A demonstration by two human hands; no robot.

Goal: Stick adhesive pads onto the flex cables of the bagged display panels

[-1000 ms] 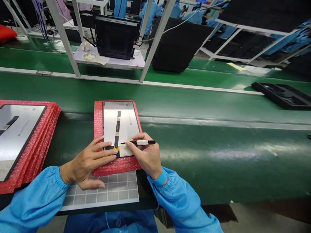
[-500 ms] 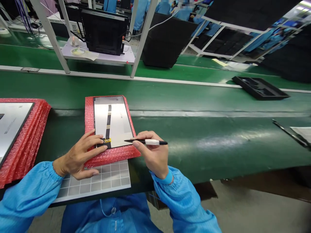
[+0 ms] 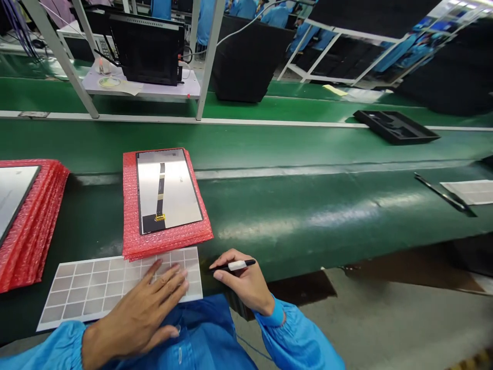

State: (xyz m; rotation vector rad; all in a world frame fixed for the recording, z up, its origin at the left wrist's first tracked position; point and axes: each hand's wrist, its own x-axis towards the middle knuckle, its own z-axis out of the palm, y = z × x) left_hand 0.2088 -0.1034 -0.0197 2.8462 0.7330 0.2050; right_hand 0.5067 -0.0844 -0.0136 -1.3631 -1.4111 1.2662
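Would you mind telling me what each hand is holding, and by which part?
The right hand pinches a black pen-shaped tool at its white grip; the left hand holds nothing.

red bubble-wrap stack (image 3: pixel 29 221): cut off at left | yellow tag (image 3: pixel 159 218): too small

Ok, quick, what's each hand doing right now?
Left hand: open, palm down on a grey grid mat.
Right hand: closed, holding a black pen-like tool with a white grip.

place: electronics factory — assembly line | shown by: green conveyor belt (image 3: pixel 308 149) | white metal rack (image 3: pixel 210 61) holding black monitor (image 3: pixel 146 49) | co-workers in blue smocks (image 3: pixel 208 25) | display panel (image 3: pixel 165 190) on red bubble wrap (image 3: pixel 129 205) — 2 stacks
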